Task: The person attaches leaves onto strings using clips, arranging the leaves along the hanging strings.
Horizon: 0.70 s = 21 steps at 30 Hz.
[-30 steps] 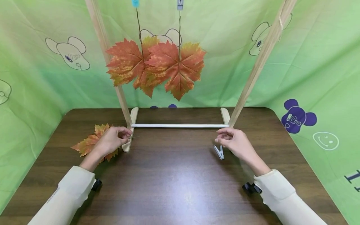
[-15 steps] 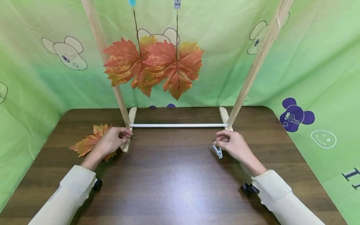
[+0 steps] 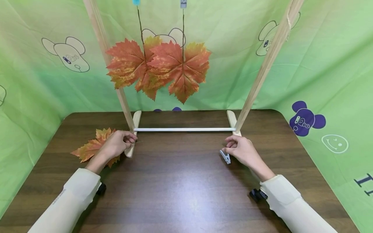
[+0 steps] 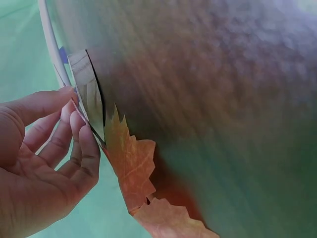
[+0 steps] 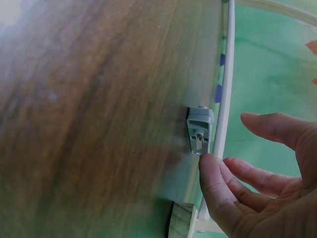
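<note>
- Left hand (image 3: 116,144) has the thin stem (image 4: 95,132) pinched between thumb and fingertips, right beside the frame's left foot (image 3: 129,151).
- And there's its maple leaf (image 3: 88,150), orange and yellow, at the left of the brown table (image 3: 175,181), partly covered by that wrist in the head view.
- Over to the right hand (image 3: 243,149): thumb and fingers apart, nothing grasped, one fingertip right at the end of a grey clip (image 3: 225,157); whether they touch is hard to tell.
- That clip lies on the table, just in front of the frame's right foot.
- Between the feet runs a white rod (image 3: 185,129).
- Up above, two more leaves hang overlapping, one below a blue clip (image 3: 136,2), the other below a second grey clip (image 3: 183,4).
</note>
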{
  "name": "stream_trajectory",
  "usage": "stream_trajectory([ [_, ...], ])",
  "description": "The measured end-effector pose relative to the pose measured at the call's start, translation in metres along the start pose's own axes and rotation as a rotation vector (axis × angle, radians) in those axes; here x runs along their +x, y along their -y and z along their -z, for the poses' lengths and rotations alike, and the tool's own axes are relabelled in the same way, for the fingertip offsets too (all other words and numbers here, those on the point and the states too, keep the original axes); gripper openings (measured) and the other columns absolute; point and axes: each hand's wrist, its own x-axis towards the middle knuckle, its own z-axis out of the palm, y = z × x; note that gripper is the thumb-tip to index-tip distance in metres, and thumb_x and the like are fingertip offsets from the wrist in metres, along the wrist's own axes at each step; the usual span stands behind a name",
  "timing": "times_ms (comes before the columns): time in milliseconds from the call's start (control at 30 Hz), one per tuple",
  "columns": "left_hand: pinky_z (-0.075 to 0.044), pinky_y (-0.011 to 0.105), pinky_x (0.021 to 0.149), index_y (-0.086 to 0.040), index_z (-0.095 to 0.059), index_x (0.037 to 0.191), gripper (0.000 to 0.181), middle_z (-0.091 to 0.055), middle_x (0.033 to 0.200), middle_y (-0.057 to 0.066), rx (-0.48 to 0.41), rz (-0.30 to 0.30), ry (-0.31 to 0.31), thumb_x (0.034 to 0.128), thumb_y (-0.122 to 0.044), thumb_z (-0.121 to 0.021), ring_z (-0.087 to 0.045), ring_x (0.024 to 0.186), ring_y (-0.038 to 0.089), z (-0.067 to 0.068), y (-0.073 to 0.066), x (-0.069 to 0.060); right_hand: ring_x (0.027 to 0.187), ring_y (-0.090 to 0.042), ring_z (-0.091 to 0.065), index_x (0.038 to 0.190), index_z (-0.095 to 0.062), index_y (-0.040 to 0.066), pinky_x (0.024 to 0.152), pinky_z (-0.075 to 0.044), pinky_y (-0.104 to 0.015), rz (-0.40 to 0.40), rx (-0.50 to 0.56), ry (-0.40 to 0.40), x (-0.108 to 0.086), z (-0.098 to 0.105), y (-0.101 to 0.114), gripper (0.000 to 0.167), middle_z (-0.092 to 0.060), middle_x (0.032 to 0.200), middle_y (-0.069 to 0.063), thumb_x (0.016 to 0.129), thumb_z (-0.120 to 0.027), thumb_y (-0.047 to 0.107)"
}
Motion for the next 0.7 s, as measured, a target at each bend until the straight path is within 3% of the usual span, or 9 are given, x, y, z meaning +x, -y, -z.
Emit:
stream_trajectory([
  [333, -0.050, 0.023, 0.069, 0.001, -0.075, 0.111, 0.026, -0.070, 0.096, 0.011, -0.001, 0.018, 0.020, 0.0978, 0.011, -0.054, -0.061, 0.085, 0.018, -0.0016, -0.0002, 0.0042, 0.074, -0.007, -0.063, 0.116, -0.069, -0.006, 0.073, -0.049, -0.030, -0.041, -0.030, 0.047, 0.0021, -0.0030, -0.0035, 0.043, -0.071, 0.087, -0.008, 0.084, -0.084, 0.018],
  [700, -0.050, 0.021, 0.068, 0.004, -0.075, 0.110, 0.023, -0.071, 0.099, 0.015, -0.015, -0.019, 0.016, 0.0979, 0.011, -0.057, -0.063, 0.087, 0.019, 0.0004, -0.0022, 0.0031, 0.078, -0.016, -0.061, 0.112, -0.067, -0.005, 0.074, -0.047, -0.030, -0.056, -0.077, 0.068, 0.0027, -0.0055, -0.0010, 0.044, -0.068, 0.086, -0.008, 0.080, -0.086, 0.020],
])
